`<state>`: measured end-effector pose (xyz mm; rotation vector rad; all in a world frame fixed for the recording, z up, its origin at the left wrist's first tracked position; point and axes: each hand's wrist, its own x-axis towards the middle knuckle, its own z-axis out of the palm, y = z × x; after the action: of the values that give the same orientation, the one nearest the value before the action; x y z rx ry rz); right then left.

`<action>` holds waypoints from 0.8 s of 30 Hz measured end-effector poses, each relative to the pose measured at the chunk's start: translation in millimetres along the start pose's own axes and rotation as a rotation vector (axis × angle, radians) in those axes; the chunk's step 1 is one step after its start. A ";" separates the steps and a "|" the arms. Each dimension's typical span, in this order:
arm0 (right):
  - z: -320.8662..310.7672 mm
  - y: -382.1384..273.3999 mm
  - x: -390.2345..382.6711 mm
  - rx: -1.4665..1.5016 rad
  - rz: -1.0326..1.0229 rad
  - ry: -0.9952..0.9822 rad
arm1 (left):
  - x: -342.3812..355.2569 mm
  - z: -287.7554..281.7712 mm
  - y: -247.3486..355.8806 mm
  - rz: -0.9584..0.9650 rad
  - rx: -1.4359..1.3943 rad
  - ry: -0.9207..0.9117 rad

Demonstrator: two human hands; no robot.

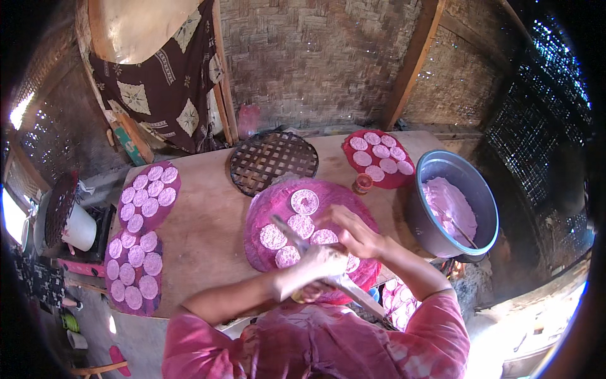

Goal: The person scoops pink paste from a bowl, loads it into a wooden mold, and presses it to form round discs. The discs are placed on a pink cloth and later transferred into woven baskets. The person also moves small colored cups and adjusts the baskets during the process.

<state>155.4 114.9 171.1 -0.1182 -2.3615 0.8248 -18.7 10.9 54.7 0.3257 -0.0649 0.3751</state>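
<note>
My left hand [324, 260] is closed around a long flat stick [287, 231] that slants across the near side of a round pink cloth-covered board [257, 218]. Close above it, my right hand [356, 235] has its fingers stretched out to the left, a little blurred; I see nothing in it. Pale pink dough discs, such as this disc [273, 237], lie on the board, some partly covered by my hands. At the far side sits a disc with a pale raised rim and a pinker middle [305, 202]. Whether my right fingers touch the stick is unclear.
On the wooden table [196, 252], pink cloths with discs lie left [149, 198] and far right [379, 158]. Behind the board rests a woven bamboo tray [273, 162]. A small orange glass [363, 183] stands near a grey bucket [420, 208] of pink paste on the right.
</note>
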 end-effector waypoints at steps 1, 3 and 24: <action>-2.1 -21.4 14.2 -0.038 -0.196 0.103 | -1.0 14.8 14.0 0.006 0.184 0.063; -11.0 -62.3 31.8 -0.020 -0.377 -0.222 | -4.0 46.1 44.8 -0.080 0.684 0.227; -134.3 0.3 -65.7 0.664 -0.067 1.830 | 35.0 60.3 83.7 1.080 1.119 0.841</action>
<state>287.1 168.4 217.6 -0.3204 -0.3586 0.7981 -17.2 77.1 141.2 1.2133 0.8632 1.6014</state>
